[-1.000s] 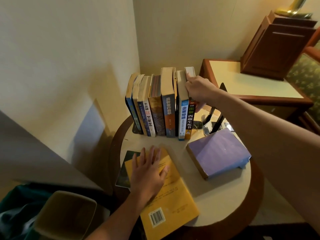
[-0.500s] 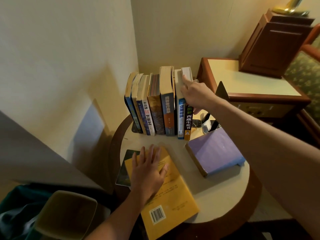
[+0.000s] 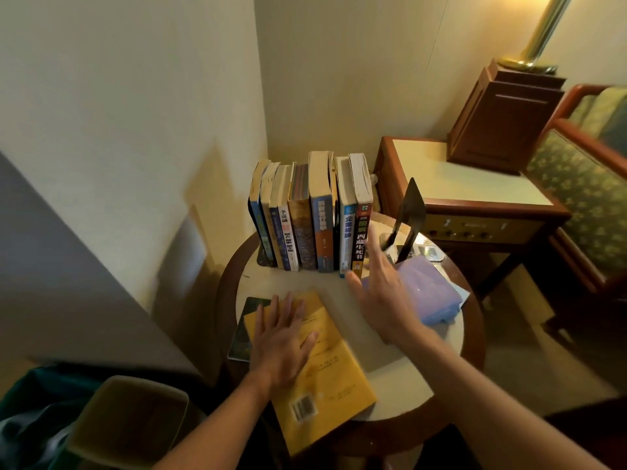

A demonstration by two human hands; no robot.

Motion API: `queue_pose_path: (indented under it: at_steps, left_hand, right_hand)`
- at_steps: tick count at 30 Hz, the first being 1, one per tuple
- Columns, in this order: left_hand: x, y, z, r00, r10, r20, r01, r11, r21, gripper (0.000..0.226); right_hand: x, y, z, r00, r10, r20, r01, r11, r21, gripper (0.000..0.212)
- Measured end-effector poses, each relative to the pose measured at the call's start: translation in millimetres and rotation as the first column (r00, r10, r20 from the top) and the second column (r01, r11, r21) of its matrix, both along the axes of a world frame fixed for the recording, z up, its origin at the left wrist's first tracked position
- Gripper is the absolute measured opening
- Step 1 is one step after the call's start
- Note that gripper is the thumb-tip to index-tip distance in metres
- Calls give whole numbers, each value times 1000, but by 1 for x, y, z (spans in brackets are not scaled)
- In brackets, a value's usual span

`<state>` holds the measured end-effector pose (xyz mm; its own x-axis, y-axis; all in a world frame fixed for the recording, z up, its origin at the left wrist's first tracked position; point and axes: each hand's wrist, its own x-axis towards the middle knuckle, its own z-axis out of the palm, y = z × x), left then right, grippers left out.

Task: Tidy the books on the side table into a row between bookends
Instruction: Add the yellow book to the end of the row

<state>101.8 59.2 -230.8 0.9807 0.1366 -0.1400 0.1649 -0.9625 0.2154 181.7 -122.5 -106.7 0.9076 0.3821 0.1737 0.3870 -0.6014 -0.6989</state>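
Since the bookend (image 3: 412, 212) is set apart from the row (image 3: 320, 225) and left grip (image 3: 281, 340) and right grip (image 3: 380, 300) are spread wide, empty, the end book (image 3: 361, 215) could be tipped toward frame right.

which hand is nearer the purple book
Right. The right hand is open at the left edge of the purple book; the left hand lies flat on the yellow book, farther left.
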Motion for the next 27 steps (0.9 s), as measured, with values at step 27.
queue_pose_path:
  at_steps: [27]
  left_hand:
    - [-99,-26,33,824,535,-188,-504,539,-675,54]
  right_hand:
    - [-120,-11,-97,878,-44,-476,-50,982,-183,70]
